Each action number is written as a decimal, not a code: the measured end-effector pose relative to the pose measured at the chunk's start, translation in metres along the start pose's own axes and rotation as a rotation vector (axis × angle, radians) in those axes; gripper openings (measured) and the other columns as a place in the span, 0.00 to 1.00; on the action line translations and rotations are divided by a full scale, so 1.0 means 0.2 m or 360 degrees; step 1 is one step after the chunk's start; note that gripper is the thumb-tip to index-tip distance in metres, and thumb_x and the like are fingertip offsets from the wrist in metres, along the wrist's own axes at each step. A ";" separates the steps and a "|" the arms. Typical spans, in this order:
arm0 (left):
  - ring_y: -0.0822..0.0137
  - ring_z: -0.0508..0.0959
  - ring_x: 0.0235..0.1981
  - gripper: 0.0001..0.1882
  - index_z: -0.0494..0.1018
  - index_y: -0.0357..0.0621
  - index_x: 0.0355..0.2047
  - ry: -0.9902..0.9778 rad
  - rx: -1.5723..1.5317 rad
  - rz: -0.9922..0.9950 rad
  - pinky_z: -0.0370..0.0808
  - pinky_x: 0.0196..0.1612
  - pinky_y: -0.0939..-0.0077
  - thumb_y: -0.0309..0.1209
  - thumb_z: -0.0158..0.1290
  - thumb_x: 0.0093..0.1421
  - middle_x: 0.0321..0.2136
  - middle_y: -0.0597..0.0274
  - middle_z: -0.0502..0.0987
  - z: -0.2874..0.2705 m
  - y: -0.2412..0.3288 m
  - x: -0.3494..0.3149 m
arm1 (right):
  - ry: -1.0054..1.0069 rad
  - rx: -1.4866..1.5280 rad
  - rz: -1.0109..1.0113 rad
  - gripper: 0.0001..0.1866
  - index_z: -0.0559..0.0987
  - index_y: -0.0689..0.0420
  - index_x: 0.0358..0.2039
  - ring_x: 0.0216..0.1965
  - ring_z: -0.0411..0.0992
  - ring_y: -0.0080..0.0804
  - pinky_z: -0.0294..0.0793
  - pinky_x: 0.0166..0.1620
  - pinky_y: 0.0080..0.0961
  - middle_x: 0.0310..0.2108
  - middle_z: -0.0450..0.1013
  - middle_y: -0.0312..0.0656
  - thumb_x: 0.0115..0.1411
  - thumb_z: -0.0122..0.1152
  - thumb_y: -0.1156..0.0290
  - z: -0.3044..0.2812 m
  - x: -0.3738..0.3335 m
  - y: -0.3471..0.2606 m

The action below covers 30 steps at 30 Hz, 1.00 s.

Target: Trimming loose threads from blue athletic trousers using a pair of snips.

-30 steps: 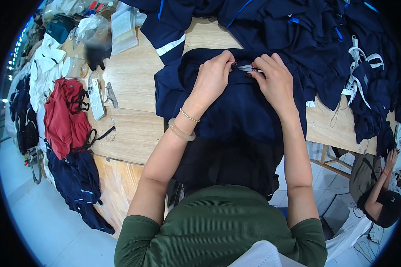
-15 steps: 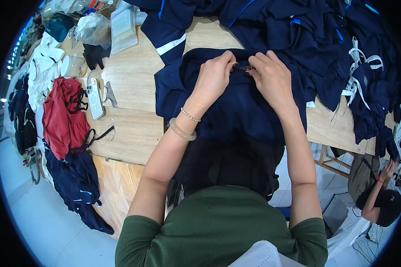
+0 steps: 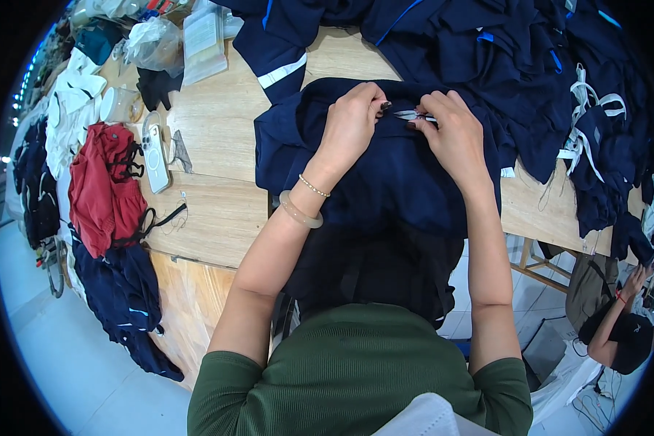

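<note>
On the pale wood-grain tabletop [image 3: 218, 207], a dark navy woven-cloth garment [image 3: 396, 178] lies bunched and draped over the near edge, both hands at its upper part. All places below taken from this garment.

Left hand [image 3: 351, 125]: over its upper middle, thumb and fingers pinched together on a fold of cloth; exact grip too small to make out. Right hand [image 3: 450, 134]: just right of that, fingers closed around small silvery metal snips [image 3: 407, 115], pointed blades toward the left hand, over the cloth.

Beyond the garment and to its right: large heap of dark navy clothing with bright blue trim [image 3: 479, 62]. Farther right, thin white fabric straps [image 3: 592, 120] on more dark cloth.

Left of it, well apart: white rectangular phone [image 3: 155, 163]; past that, crumpled red cloth garment with black cords [image 3: 105, 192]. Upper left: black cloth glove [image 3: 155, 87], flat clear plastic packet [image 3: 205, 47].

Lower right, well apart: co-worker in black cap [image 3: 625, 341], hands near dark cloth.
</note>
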<state>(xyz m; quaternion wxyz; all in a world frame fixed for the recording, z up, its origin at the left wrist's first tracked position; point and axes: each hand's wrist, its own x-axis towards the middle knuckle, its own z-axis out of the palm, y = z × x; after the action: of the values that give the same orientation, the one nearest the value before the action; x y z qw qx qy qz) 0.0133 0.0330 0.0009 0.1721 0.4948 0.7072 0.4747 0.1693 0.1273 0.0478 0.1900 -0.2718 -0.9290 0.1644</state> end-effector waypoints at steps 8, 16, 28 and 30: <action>0.66 0.81 0.26 0.03 0.71 0.32 0.33 -0.0043 0.0032 -0.0048 0.78 0.31 0.76 0.20 0.49 0.63 0.27 0.54 0.77 -0.01 0.00 0.00 | 0.0027 -0.0047 -0.0078 0.09 0.76 0.57 0.29 0.33 0.69 0.35 0.72 0.37 0.31 0.27 0.71 0.36 0.49 0.68 0.73 0.02 0.01 -0.01; 0.67 0.81 0.28 0.02 0.71 0.32 0.34 -0.0109 -0.0176 -0.0217 0.78 0.33 0.76 0.20 0.50 0.62 0.28 0.54 0.77 -0.06 0.00 0.00 | 0.0013 0.0333 0.0212 0.10 0.74 0.59 0.30 0.37 0.71 0.37 0.72 0.40 0.32 0.31 0.74 0.36 0.50 0.68 0.74 0.04 -0.02 0.09; 0.57 0.77 0.28 0.04 0.75 0.35 0.32 -0.0287 0.0209 0.0125 0.74 0.34 0.69 0.21 0.58 0.56 0.29 0.53 0.74 -0.10 -0.01 -0.01 | 0.0008 0.0271 0.0060 0.11 0.75 0.58 0.32 0.36 0.69 0.37 0.71 0.39 0.31 0.31 0.72 0.35 0.49 0.68 0.74 0.05 -0.02 0.08; 0.56 0.77 0.28 0.04 0.74 0.33 0.31 -0.0291 0.0185 0.0119 0.74 0.34 0.69 0.20 0.58 0.55 0.32 0.53 0.73 -0.10 0.01 -0.02 | 0.0010 0.0222 0.0009 0.12 0.74 0.57 0.31 0.36 0.68 0.36 0.71 0.38 0.31 0.30 0.71 0.35 0.49 0.68 0.74 0.06 -0.01 0.07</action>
<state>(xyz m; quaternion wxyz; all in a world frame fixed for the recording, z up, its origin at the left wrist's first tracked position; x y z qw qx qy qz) 0.0012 0.0189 0.0112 0.1892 0.5712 0.6959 0.3920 0.1713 0.1345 0.0315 0.2109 -0.2610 -0.9139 0.2284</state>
